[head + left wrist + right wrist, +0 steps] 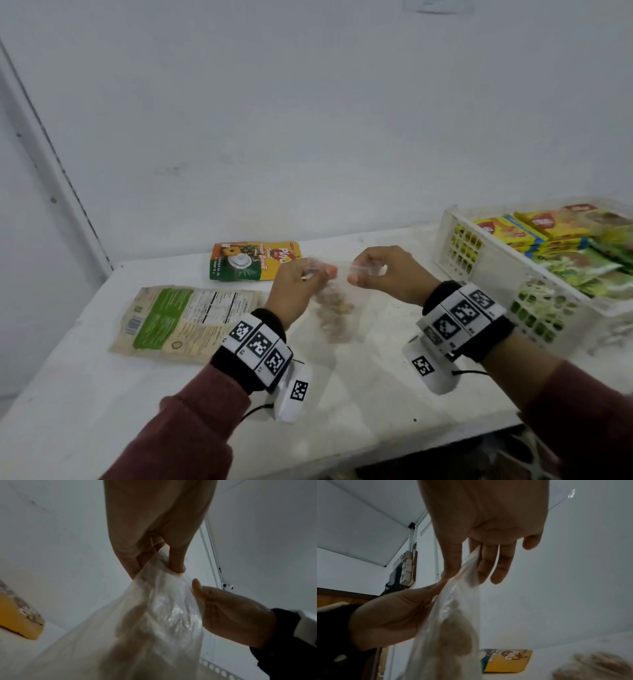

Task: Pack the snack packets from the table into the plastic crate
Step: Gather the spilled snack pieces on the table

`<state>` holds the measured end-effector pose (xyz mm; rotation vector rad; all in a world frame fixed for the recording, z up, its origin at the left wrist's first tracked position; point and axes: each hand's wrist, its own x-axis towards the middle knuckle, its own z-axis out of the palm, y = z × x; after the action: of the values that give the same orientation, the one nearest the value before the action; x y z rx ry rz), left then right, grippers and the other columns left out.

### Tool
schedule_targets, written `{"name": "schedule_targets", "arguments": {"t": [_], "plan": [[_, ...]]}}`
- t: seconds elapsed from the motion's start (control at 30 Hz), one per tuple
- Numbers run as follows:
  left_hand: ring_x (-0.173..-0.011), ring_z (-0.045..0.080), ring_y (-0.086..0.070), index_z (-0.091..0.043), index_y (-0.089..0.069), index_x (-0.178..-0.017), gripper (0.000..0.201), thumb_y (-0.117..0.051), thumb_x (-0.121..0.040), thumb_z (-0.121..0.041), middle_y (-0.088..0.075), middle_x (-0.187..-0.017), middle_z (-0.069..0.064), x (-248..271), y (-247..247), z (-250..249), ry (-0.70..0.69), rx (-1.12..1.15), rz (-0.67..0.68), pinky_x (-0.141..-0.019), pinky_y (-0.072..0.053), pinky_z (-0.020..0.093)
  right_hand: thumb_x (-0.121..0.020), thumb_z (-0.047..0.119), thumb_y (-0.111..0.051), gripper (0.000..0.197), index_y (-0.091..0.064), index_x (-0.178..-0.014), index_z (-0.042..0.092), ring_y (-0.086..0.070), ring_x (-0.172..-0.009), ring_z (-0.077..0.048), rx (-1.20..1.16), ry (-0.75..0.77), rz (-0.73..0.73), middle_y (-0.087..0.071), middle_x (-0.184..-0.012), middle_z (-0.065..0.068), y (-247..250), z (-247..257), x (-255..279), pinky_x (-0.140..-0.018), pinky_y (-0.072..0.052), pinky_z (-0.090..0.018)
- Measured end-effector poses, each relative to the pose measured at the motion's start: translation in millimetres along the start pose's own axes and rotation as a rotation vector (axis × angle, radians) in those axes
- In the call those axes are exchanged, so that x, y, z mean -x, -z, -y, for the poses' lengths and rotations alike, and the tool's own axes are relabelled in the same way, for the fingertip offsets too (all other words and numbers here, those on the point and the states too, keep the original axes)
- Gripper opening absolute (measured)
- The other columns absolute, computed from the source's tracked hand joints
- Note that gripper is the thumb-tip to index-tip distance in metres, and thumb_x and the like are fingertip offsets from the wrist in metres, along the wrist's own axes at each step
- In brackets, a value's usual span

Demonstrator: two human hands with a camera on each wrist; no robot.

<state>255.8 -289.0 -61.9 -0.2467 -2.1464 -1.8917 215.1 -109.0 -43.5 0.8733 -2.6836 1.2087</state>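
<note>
A clear plastic bag (334, 308) holding pale brown snack pieces hangs over the middle of the table, blurred. My left hand (301, 284) pinches its top left corner and my right hand (376, 272) pinches its top right corner. The left wrist view shows the clear plastic bag (154, 615) hanging from my left hand (164, 563), with my right hand (223, 611) beside it. In the right wrist view my right hand (467, 566) pinches the clear plastic bag (452, 628) between thumb and fingers. The white plastic crate (493, 260) stands at the right, holding yellow and green packets.
A yellow and green pouch (255, 260) lies flat at the back of the white table (102, 394). A large beige and green packet (185, 322) lies label up at the left. The wall stands close behind the table.
</note>
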Motion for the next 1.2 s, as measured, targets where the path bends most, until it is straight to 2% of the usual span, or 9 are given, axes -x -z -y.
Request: {"name": "schedule_targets", "arguments": {"t": [0.23,0.47,0.67,0.73,0.77,0.83,0.93,1.07,1.2], "plan": [[-0.052,-0.006,-0.057,-0.016,-0.065,-0.067,0.02,-0.064,-0.085,-0.011,-0.066,-0.056,-0.013,-5,-40,9,0.024,0.01,-0.014,-0.051,-0.045,0.01,-0.082,0.016,-0.069,0.025,-0.054,-0.063,0.021,-0.049,-0.063,-0.011,-0.026,-0.029,-0.072,-0.055,-0.064,0.007,28,-24,17,-0.067,-0.039,-0.026],[-0.038,-0.005,-0.049,-0.011,-0.06,-0.068,0.022,-0.059,-0.09,-0.011,-0.057,-0.061,-0.002,-8,-79,8,0.175,0.036,0.029,-0.04,-0.037,0.01,-0.084,0.007,-0.065,0.014,-0.062,-0.071,0.012,-0.052,-0.049,0.005,-0.011,-0.133,-0.036,-0.06,-0.063,0.003,65,-49,34,-0.057,-0.042,-0.012],[-0.056,0.007,-0.053,-0.01,-0.054,-0.076,0.019,-0.054,-0.093,-0.019,-0.05,-0.071,0.002,-7,-116,12,0.558,0.207,0.207,-0.053,-0.048,0.019,-0.091,0.015,-0.057,0.023,-0.056,-0.069,0.007,-0.049,-0.032,0.002,0.11,-0.366,0.101,-0.055,-0.057,-0.001,83,-68,42,-0.043,-0.039,-0.008],[-0.087,0.02,-0.058,-0.003,-0.056,-0.102,0.023,-0.053,-0.094,-0.025,-0.055,-0.098,0.01,-8,-127,15,0.696,0.14,0.301,-0.08,-0.048,0.032,-0.09,0.017,-0.058,0.016,-0.059,-0.079,0.006,-0.054,-0.037,0.001,0.122,-0.485,0.144,-0.061,-0.064,-0.003,84,-79,44,-0.044,-0.04,-0.015],[-0.113,0.028,-0.051,-0.001,-0.044,-0.127,0.046,-0.053,-0.093,-0.03,-0.047,-0.125,0.015,-11,-131,18,0.729,-0.014,0.318,-0.094,-0.042,0.039,-0.091,0.017,-0.058,0.013,-0.059,-0.093,0.005,-0.059,-0.044,-0.004,0.144,-0.554,0.161,-0.065,-0.072,-0.007,83,-83,45,-0.046,-0.041,-0.017],[-0.142,0.032,-0.014,-0.006,-0.002,-0.148,0.083,-0.052,-0.092,-0.041,-0.004,-0.155,0.014,-12,-137,19,0.638,-0.449,0.342,-0.111,-0.023,0.043,-0.092,0.017,-0.056,0.035,-0.049,-0.123,0.003,-0.066,-0.078,-0.019,0.283,-0.643,0.197,-0.065,-0.107,-0.017,80,-94,48,-0.066,-0.051,-0.027],[-0.144,0.03,0.013,-0.012,0.011,-0.148,0.086,-0.043,-0.092,-0.05,0.017,-0.155,0.011,-11,-144,15,0.336,-0.87,0.575,-0.117,-0.002,0.046,-0.095,0.018,-0.049,0.055,-0.026,-0.144,0.01,-0.037,-0.133,-0.025,0.554,-0.636,0.321,-0.034,-0.148,-0.011,78,-103,58,-0.107,-0.03,-0.032],[-0.144,0.027,0.014,-0.014,0.004,-0.149,0.072,-0.029,-0.096,-0.05,0.016,-0.156,0.008,-1,-160,16,0.252,-1.154,1.051,-0.117,0.001,0.043,-0.096,0.017,-0.041,0.058,-0.015,-0.147,0.011,-0.027,-0.138,-0.028,0.672,-0.653,0.6,-0.022,-0.15,-0.015,62,-109,71,-0.11,-0.025,-0.034],[-0.144,0.028,0.011,-0.007,0.012,-0.147,0.082,-0.03,-0.095,-0.054,0.017,-0.155,0.011,3,-181,35,0.306,-1.231,1.042,-0.117,0.001,0.038,-0.098,0.021,-0.034,0.057,-0.008,-0.149,0.017,-0.024,-0.14,-0.033,0.724,-0.657,0.639,-0.01,-0.154,-0.015,57,-113,74,-0.111,-0.022,-0.043]]}}
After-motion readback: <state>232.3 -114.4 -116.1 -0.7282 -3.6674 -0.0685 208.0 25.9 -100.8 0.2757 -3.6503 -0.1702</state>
